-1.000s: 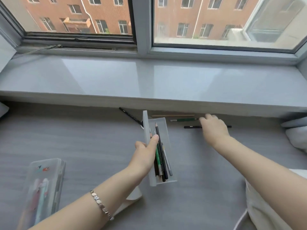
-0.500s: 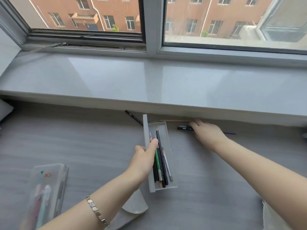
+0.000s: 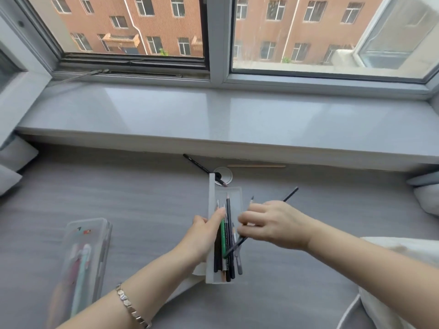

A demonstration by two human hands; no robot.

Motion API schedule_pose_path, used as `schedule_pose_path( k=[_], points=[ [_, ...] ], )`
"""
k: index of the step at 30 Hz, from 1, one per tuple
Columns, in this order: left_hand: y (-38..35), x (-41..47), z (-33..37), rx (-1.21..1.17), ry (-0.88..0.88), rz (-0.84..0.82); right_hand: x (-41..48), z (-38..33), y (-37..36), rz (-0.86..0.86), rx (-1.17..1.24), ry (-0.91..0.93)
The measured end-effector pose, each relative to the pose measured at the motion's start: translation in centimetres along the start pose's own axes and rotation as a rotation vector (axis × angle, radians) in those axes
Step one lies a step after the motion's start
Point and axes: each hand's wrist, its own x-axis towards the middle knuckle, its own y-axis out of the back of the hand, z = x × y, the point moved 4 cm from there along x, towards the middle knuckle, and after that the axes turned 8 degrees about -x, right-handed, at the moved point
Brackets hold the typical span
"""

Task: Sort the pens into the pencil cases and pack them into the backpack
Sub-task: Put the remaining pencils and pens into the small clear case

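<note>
An open clear pencil case (image 3: 234, 194) lies on the grey desk with several pencils (image 3: 226, 243) inside. My left hand (image 3: 205, 236) grips its left wall. My right hand (image 3: 270, 224) hovers over the case's right side and holds two dark pencils (image 3: 290, 194), slanted with their lower ends over the case. A black pencil (image 3: 198, 164) and a wooden pencil (image 3: 256, 165) lie at the back near the sill. A second clear case (image 3: 88, 248) with pens stands at the front left.
A wide grey window sill (image 3: 213, 115) overhangs the desk's back edge. A round cable grommet (image 3: 224, 175) sits just behind the open case. White fabric (image 3: 389, 293) lies at the front right, and pale cushions (image 3: 14, 167) at both sides.
My right hand picked up the dark pencils near the sill and brought them back over the open case. My left hand kept its hold on the case.
</note>
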Motion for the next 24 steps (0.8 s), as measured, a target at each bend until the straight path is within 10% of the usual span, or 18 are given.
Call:
schedule_pose_path(
  k=[14,20,24],
  points=[
    [-0.3,-2.3,-0.8,0.106,-0.096,-0.071,-1.5,-3.9,-1.5,-0.093,0.257,0.137],
    [0.0,-1.1,0.1,0.032,-0.128,-0.045,-2.4,-2.7,-2.1,-0.063,0.396,-0.032],
    [0.0,0.1,1.0,0.059,-0.071,-0.045,-1.4,4.6,-2.3,0.124,0.293,-0.567]
  ],
)
